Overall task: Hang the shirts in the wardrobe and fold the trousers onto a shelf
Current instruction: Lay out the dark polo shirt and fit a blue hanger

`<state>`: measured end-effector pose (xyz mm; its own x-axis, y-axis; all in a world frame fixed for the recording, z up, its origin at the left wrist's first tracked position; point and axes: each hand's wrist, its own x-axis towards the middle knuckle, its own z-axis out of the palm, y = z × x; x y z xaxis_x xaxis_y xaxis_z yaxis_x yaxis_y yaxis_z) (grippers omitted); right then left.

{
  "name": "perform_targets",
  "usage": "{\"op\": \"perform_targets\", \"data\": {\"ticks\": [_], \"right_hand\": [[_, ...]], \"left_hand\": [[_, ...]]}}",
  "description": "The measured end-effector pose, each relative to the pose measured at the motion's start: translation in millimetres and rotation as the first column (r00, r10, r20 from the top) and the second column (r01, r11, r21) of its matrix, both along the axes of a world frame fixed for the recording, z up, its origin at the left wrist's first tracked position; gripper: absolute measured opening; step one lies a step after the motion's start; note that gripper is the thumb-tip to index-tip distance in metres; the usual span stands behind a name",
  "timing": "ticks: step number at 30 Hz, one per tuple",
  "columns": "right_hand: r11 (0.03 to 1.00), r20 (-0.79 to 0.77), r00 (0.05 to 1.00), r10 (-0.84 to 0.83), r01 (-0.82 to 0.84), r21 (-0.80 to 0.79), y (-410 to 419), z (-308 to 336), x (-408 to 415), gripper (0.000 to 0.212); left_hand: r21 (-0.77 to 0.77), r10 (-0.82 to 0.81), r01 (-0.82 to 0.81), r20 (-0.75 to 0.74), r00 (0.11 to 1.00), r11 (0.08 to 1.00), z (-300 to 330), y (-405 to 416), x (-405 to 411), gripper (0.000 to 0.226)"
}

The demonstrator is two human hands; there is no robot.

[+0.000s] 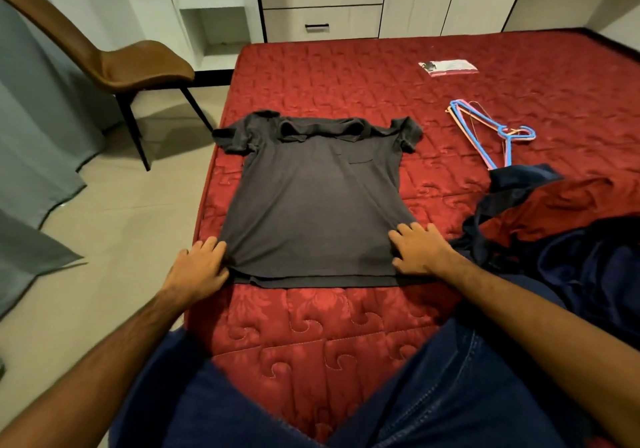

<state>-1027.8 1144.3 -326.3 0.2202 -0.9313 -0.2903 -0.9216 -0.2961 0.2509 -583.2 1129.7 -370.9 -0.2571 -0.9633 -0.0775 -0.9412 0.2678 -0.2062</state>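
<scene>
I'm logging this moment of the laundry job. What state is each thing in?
Dark grey polo shirt: spread flat on the bed, unhung.
Left hand: on the shirt's bottom left corner.
Right hand: on its bottom right corner.
Blue and pink plastic hangers: bundled, lying unused.
Navy clothes: crumpled.

Hanger [491,132] ends under dark garment [519,177]; packet [448,67] print illegible

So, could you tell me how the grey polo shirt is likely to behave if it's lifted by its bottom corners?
The grey polo shirt will probably go floppy and sag in the middle: it lies flat and puckers where the left hand bunches its hem. It looks thin, so likely light. The collar and sleeves, already rumpled, would probably drag across the red mattress rather than slide neatly.
</scene>
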Motion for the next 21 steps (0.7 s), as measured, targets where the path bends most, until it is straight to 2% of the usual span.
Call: {"op": "perform_targets", "data": {"ticks": [2, 4, 6, 7, 8, 10, 11, 12, 13, 16, 17, 19, 21], "right_hand": [[0.996, 0.078, 0.994, 0.071, -0.075, 0.048, 4, -5, 12, 0.062], [0.986, 0.056, 0.991, 0.120, -0.125, 0.107, 6, -12, 17, 0.065], [0.986, 0.021, 0.991, 0.135, -0.136, 0.092, 7, -18, 16, 0.062], [0.987, 0.002, 0.989, 0.148, -0.148, 0.065, 6, -20, 15, 0.060], [0.987, -0.016, 0.987, 0.159, -0.158, 0.040, 4, -23, 15, 0.058], [0.989, -0.014, 0.989, 0.148, -0.148, 0.027, 1, -26, 16, 0.059], [0.991, -0.002, 0.991, 0.131, -0.131, 0.041, 1, -29, 15, 0.062], [0.992, 0.009, 0.993, 0.114, -0.114, 0.062, -1, -30, 14, 0.063], [0.990, 0.014, 0.995, 0.102, -0.103, 0.095, -2, -31, 10, 0.060], [0.960, 0.051, 0.991, 0.124, -0.133, 0.246, -13, -27, -2, 0.043], [0.941, 0.070, 0.989, 0.130, -0.145, 0.304, -18, -25, -5, 0.041], [0.903, 0.070, 0.992, 0.108, -0.127, 0.411, -23, -18, -6, 0.037], [0.862, 0.069, 0.995, 0.077, -0.102, 0.497, -24, -16, -4, 0.029]], "left_hand": [[0.010, -0.014, 0.014, 0.011, 1.000, 1.000, -1, 0, -3, 0.051], [0.060, 0.027, -0.029, 0.031, 0.999, 0.998, -2, 4, -7, 0.058], [0.095, 0.138, -0.131, -0.073, 0.988, 0.987, -3, 4, -9, 0.054], [0.105, 0.186, -0.167, -0.205, 0.961, 0.980, -5, 2, -9, 0.049], [0.133, 0.236, -0.200, -0.380, 0.894, 0.971, -7, 0, -9, 0.046], [0.210, 0.308, -0.225, -0.651, 0.694, 0.952, -11, 0, -9, 0.047], [0.202, 0.306, -0.235, -0.725, 0.617, 0.951, -12, 2, -8, 0.050], [0.182, 0.296, -0.247, -0.759, 0.581, 0.952, -13, 4, -7, 0.051], [0.157, 0.268, -0.232, -0.754, 0.599, 0.960, -15, 5, -6, 0.048], [0.033, 0.032, -0.017, -0.554, 0.832, 0.999, -13, 4, 16, 0.035], [0.020, -0.043, 0.060, -0.483, 0.875, 0.998, -11, 0, 24, 0.033], [0.095, -0.097, 0.149, -0.412, 0.906, 0.984, -2, -6, 35, 0.039], [0.268, -0.070, 0.168, -0.342, 0.937, 0.949, 7, -6, 35, 0.041]]}}
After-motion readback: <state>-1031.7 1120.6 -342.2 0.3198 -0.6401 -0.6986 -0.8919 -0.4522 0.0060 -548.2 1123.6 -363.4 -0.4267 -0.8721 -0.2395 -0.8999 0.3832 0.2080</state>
